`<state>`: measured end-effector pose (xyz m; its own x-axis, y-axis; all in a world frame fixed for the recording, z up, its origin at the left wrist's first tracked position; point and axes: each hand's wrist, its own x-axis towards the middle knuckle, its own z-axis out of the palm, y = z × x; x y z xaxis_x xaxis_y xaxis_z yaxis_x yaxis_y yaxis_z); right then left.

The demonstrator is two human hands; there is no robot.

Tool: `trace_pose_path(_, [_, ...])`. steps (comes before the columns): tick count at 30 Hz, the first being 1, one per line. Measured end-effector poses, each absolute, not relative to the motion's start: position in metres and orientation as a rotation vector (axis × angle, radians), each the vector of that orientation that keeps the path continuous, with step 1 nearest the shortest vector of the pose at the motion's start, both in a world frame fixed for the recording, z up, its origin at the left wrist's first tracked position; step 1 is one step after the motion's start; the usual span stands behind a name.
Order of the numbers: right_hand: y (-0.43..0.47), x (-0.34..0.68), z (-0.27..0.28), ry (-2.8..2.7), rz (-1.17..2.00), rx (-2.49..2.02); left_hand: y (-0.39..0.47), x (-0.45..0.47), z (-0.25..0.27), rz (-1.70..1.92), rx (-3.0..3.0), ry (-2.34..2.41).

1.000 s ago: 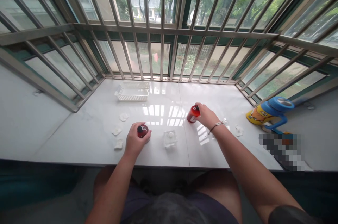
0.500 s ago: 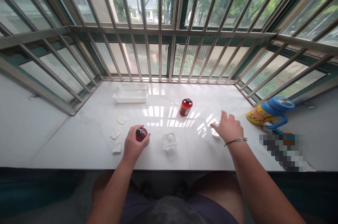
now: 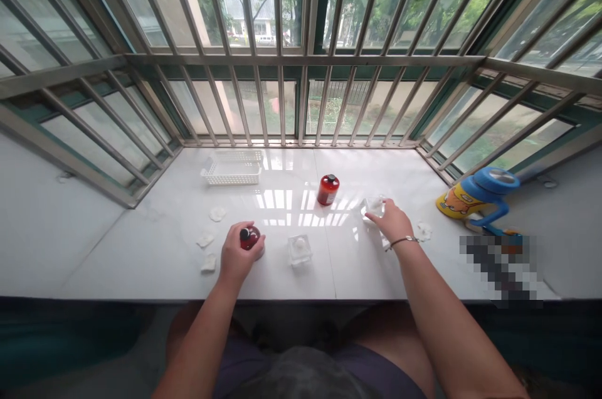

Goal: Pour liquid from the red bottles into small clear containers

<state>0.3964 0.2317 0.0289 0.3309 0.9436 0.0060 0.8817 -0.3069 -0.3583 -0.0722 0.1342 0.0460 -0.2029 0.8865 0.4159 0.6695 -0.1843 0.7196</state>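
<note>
Your left hand (image 3: 234,256): fingers clamped round dark-red bottle (image 3: 252,238), lower left of centre. Your right hand (image 3: 396,224): fingers at clear container (image 3: 372,204), right of centre; can't tell if clamped.

Here the bare left hand (image 3: 236,256) masks part of a round dark-red black-capped bottle (image 3: 251,236), bare right hand (image 3: 394,223) covering some of a clear box-like container (image 3: 373,203), dark object (image 3: 493,267) lost in pixels, bare forearms (image 3: 204,330) chopped by the bottom edge
</note>
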Motion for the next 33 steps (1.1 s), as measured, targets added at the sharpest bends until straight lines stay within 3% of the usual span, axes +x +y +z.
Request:
trace_pose_path(6, [0.269,0.377,0.030,-1.659,0.301,-2.152,0.134,-0.072,0.046,1.336,1.815,1.844])
trace_pose_path(12, [0.223,0.337,0.039,-1.621,0.199,-1.874,0.134,-0.073,0.044,1.333,1.826,1.846])
trace_pose_path(20, [0.134,0.229,0.026,-2.066,0.544,-1.190,0.128,-0.078,0.046,1.314,1.979,1.889])
trace_pose_path(25, [0.139,0.200,0.014,-1.976,0.576,-1.185,0.094,-0.053,0.064,1.526,2.383,1.648])
trace_pose_path(29, [0.140,0.194,0.010,-1.903,0.551,-1.233,0.075,-0.016,0.053,1.181,2.401,1.254])
trace_pose_path(33, [0.123,0.194,0.003,-1.834,0.520,-1.281,0.078,0.012,0.023,1.002,2.145,1.227])
